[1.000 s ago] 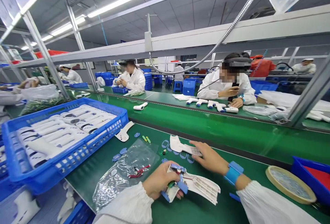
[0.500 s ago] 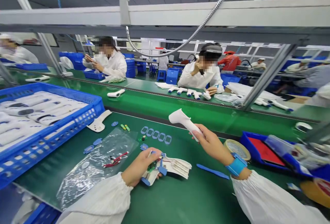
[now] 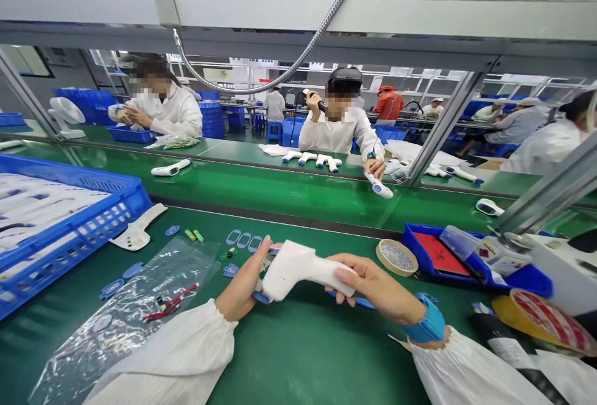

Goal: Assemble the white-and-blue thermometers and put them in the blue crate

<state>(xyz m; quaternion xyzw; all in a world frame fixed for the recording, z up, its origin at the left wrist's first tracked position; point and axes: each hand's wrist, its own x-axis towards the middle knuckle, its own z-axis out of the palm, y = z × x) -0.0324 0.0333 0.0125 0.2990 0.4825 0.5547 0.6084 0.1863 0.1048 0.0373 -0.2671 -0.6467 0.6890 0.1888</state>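
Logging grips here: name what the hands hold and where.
The right hand holds a white pistol-shaped shell by its handle; the left hand is at the wide end, fingers mostly hidden.

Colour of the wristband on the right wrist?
Bright blue wristband, on the right wrist just above the white cuff; best seen in the head view.

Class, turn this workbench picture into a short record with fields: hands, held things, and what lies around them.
Right hand: grips the narrow end of a white shell
Left hand: at its wide end, holding a partly hidden blue-edged part
Left side: blue crate, clear bag, red wires
Right side: round dish, blue tray
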